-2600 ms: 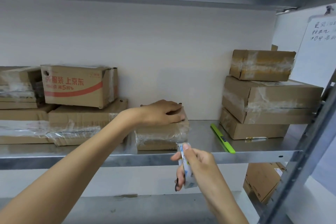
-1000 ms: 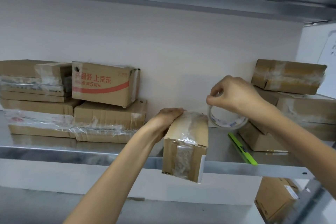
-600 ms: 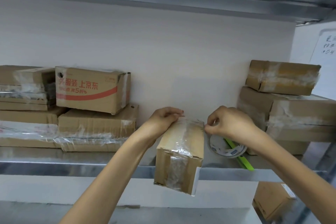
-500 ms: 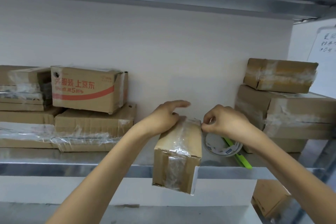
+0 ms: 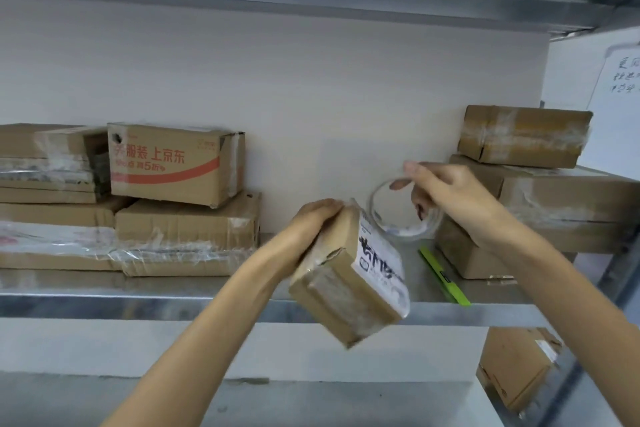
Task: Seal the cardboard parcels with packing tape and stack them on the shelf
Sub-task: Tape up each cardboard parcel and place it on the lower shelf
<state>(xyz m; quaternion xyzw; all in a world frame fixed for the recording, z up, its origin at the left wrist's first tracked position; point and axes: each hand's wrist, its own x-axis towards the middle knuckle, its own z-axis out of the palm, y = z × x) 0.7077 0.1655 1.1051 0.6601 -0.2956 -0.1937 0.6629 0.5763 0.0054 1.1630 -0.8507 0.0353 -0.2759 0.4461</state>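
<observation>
My left hand (image 5: 313,218) grips the far end of a small cardboard parcel (image 5: 341,291) and holds it tilted in front of the metal shelf (image 5: 173,302). A white label with black writing faces up and right on the parcel. Clear tape covers its near end. My right hand (image 5: 446,194) is raised to the right of the parcel with a clear roll of packing tape (image 5: 401,218) hanging round its fingers. The hand and roll are blurred.
Taped boxes are stacked at the shelf's left (image 5: 180,163) and right (image 5: 540,191). A green utility knife (image 5: 443,276) lies on the shelf near the right stack. Another box (image 5: 516,367) stands on the lower level. A whiteboard (image 5: 620,87) hangs at far right.
The parcel has been turned, so its white label now shows. My right hand has left the parcel's top and risen to the right with the tape roll.
</observation>
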